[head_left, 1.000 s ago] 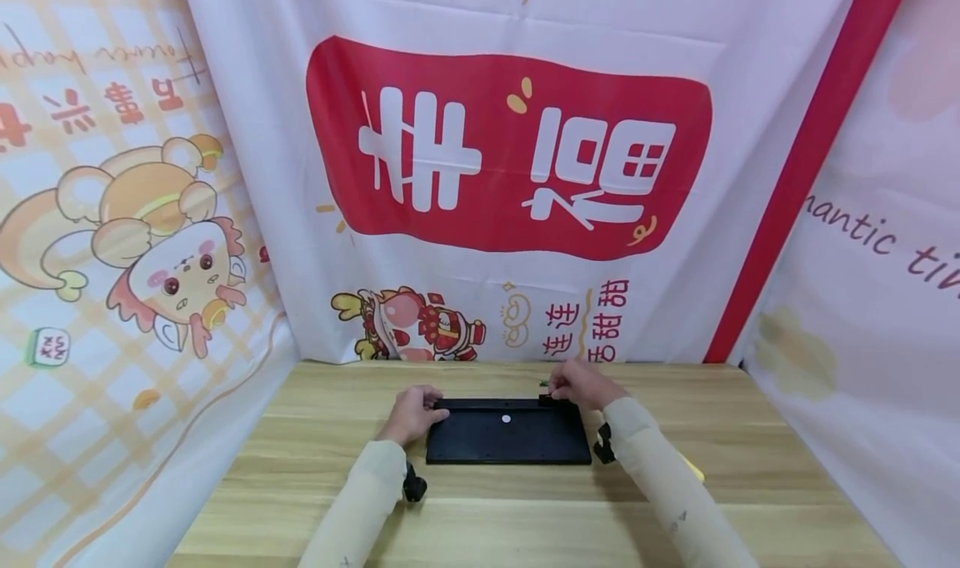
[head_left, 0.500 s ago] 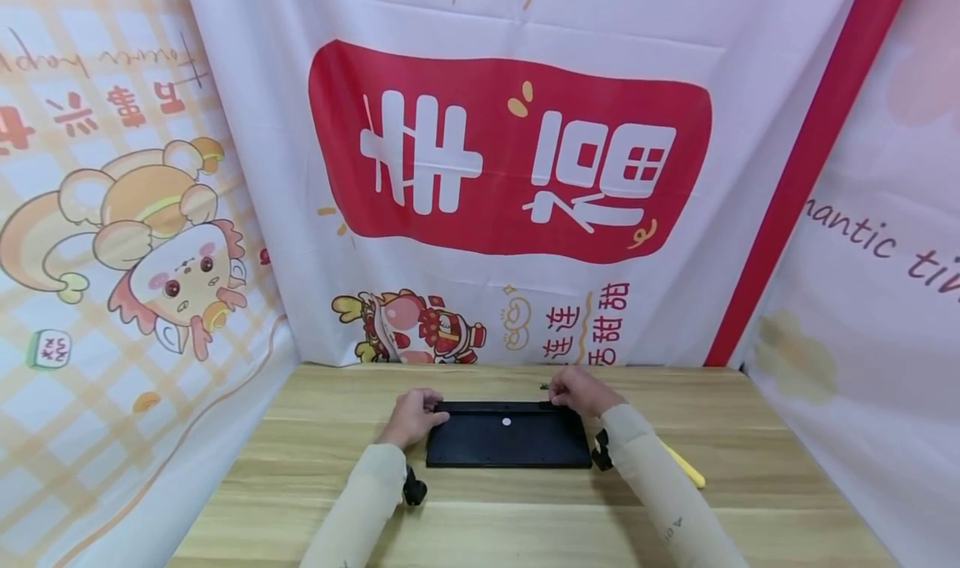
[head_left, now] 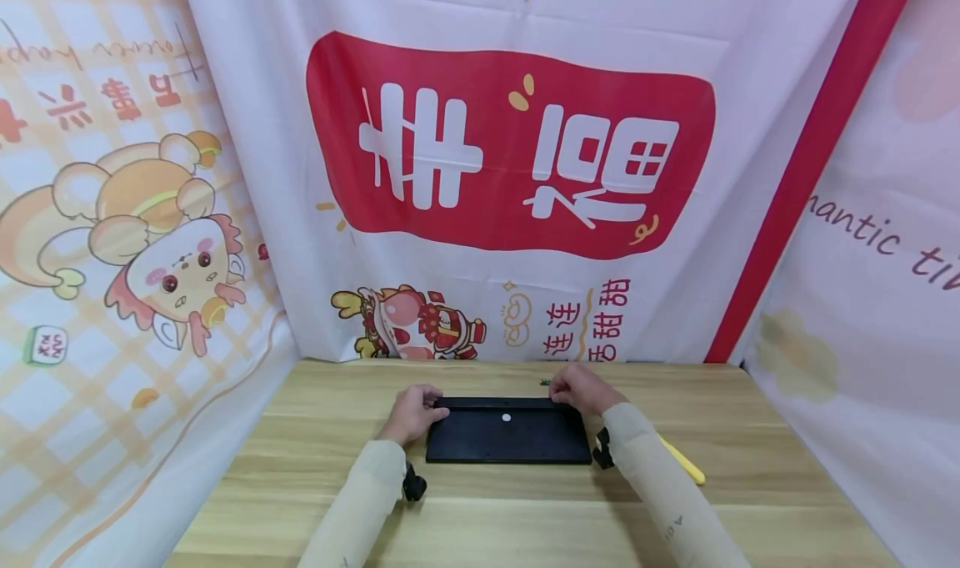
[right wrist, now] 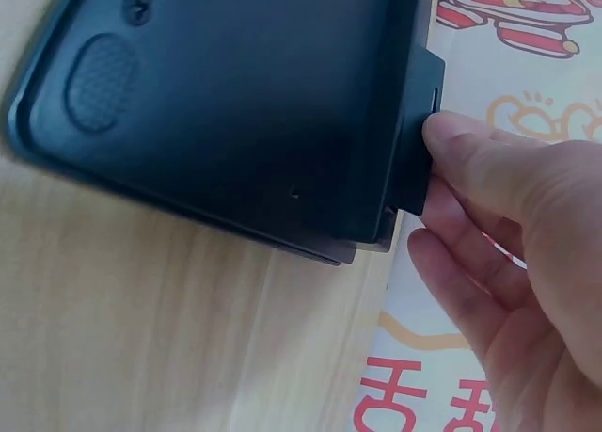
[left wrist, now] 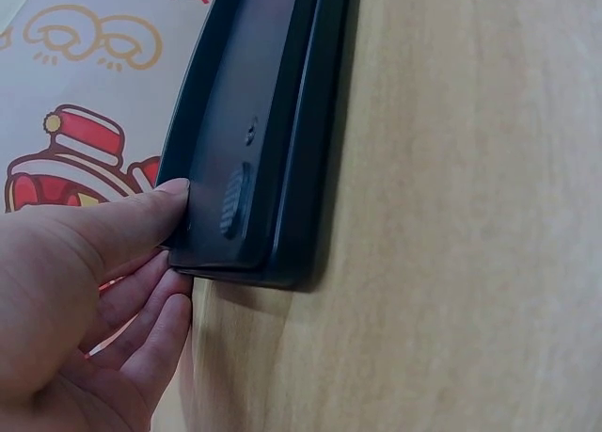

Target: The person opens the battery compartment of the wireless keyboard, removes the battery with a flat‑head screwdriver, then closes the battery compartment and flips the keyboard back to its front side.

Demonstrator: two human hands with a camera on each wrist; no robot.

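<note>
A black keyboard (head_left: 510, 441) lies underside up on the table, with a white round sticker (head_left: 506, 418) near its middle. My left hand (head_left: 411, 414) grips its far left corner; in the left wrist view the thumb lies on the back edge, close to a ribbed rubber foot (left wrist: 235, 201). At the far right corner my right hand (head_left: 585, 391) pinches a small black cover (right wrist: 419, 136) between thumb and fingers. This cover sits right at the keyboard's raised back ridge and sticks out past it.
A small green item (head_left: 545, 382) lies on the wooden table (head_left: 495, 518) just beyond the right hand. Partly under the right forearm is a yellow stick-like handle (head_left: 684, 463). A printed cloth (head_left: 510, 318) hangs behind the table's far edge.
The small black cover, plainly visible beside my right fingertips a second ago, now lines up with the keyboard's back edge. The right forearm has shifted slightly, showing more yellow handle. My left hand stays put.
</note>
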